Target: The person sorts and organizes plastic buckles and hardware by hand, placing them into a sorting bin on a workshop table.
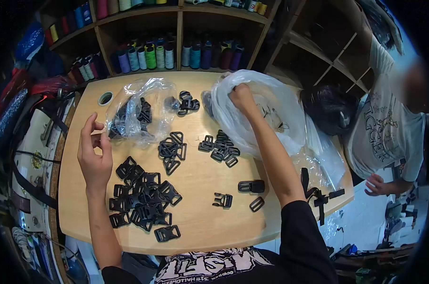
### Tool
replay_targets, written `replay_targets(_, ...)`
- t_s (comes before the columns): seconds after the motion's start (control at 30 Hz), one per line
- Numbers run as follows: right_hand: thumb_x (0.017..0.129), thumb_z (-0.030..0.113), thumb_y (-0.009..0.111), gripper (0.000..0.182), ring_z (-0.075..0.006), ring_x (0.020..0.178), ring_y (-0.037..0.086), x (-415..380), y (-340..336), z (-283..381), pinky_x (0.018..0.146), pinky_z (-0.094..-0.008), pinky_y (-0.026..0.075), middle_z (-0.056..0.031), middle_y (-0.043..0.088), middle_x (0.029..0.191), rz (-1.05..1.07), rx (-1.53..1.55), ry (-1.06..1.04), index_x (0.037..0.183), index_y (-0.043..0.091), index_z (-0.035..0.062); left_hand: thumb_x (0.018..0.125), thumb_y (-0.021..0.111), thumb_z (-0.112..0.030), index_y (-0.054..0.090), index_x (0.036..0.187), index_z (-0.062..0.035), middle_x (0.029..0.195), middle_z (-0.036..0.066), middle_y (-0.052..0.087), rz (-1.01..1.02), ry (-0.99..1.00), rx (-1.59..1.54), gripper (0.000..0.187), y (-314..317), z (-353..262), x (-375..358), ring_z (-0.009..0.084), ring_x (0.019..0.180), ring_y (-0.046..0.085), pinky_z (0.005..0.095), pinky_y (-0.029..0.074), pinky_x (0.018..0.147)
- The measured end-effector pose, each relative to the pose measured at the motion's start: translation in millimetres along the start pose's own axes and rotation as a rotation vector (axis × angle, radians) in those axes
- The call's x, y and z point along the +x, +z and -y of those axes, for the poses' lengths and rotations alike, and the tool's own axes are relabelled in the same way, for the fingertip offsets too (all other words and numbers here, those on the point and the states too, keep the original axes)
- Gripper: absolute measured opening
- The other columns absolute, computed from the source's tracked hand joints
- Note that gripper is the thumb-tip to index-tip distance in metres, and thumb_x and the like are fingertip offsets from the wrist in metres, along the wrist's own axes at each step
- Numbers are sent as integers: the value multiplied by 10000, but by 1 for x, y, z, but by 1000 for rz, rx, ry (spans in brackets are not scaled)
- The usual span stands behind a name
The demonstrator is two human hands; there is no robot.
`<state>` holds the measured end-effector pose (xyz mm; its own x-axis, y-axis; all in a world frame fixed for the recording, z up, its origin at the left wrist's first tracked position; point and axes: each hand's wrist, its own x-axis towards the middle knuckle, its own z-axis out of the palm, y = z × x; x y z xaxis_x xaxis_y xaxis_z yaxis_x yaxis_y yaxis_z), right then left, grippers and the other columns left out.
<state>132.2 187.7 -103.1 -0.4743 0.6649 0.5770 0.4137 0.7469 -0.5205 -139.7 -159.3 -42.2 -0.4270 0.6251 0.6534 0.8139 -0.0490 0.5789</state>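
Nearest the camera, a black shirt [210, 267] is seen at the near edge of the table [200, 227]. Black buckles [146, 194] are heaped at left. Nothing is visibly held by the left hand [95, 158], its fingers loosely curved beside the clear bag [153, 87]. The right hand [243, 98] is curled at the mouth of the white bag [271, 79]; whether anything is gripped cannot be told. If that bag were dragged, the adjacent sliders [219, 150] might be pushed into the triangular loops [167, 150], and separate heaps mixed.

Open passage runs along the bare desk [196, 206] between the buckle heap [146, 194] and the single clip [222, 200]; the bulky white bag [288, 111] blocks the far right.
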Motion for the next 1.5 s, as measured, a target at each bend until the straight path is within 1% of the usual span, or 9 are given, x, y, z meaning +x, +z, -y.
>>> replay_targets(0.17,800,169,654,288,-354,992,647,-1,1,21,867,-414,498,-205,676,1068,-29,113,215,1055,675,37,929,523,11,477,1374,-36,1054,72,587,-24,33,-20,450,-2,-3,1,122,806,631,262,500,768)
replay_targets(0.27,833,275,587,324,-352,994,643,5,1,10,850,-414,498,-214,675,1057,204,-24,534,1012,682,22,923,523,18,476,1375,-36,1048,70,587,-23,41,-33,457,-1,-2,0,120,807,629,262,500,769)
replay_targets(0.37,815,208,598,305,-333,795,689,2,-23,66,690,-398,539,-231,697,932,326,-191,280,994,687,-22,914,526,23,475,1376,-38,1045,68,587,-12,31,-27,468,-2,-4,-1,118,804,624,261,499,769)
replay_targets(0.47,794,261,607,367,-359,876,681,-4,-9,24,779,-415,528,-249,688,994,388,-183,138,1021,684,-18,908,530,26,473,1377,-39,1044,67,586,-6,25,-24,477,-1,-3,0,117,800,619,262,499,769)
replay_targets(0.83,772,460,645,501,-381,1099,603,-11,-20,71,967,-423,459,-202,656,1152,580,-359,306,1103,696,88,893,533,42,500,1332,-22,1060,86,602,-82,145,-130,445,4,-38,9,147,858,636,278,508,772)
replay_targets(1.0,788,445,634,484,-375,1104,603,-15,-10,56,968,-411,461,-200,656,1160,497,-168,-73,1119,696,98,755,647,29,609,1127,-18,1029,153,655,280,775,-3,377,55,-120,35,320,859,659,380,548,768)
replay_targets(1.13,768,328,666,410,-380,1027,639,-2,1,43,923,-405,491,-240,656,1119,793,-536,64,1071,706,56,791,632,-77,598,1021,-28,1035,109,652,592,708,-96,238,148,-122,55,303,1006,620,427,519,826)
replay_targets(1.33,737,197,662,313,-378,1001,647,-16,-8,30,892,-414,507,-235,664,1088,335,-164,102,988,718,21,789,631,-103,644,1025,-68,1071,129,594,629,663,302,239,210,-102,56,304,1100,540,438,431,919)
replay_targets(1.5,716,180,701,322,-360,883,660,-12,-25,9,793,-417,514,-200,689,934,379,-277,102,969,651,-14,776,625,-108,690,939,-70,1085,144,571,640,665,486,180,208,-93,59,308,1143,492,442,407,921)
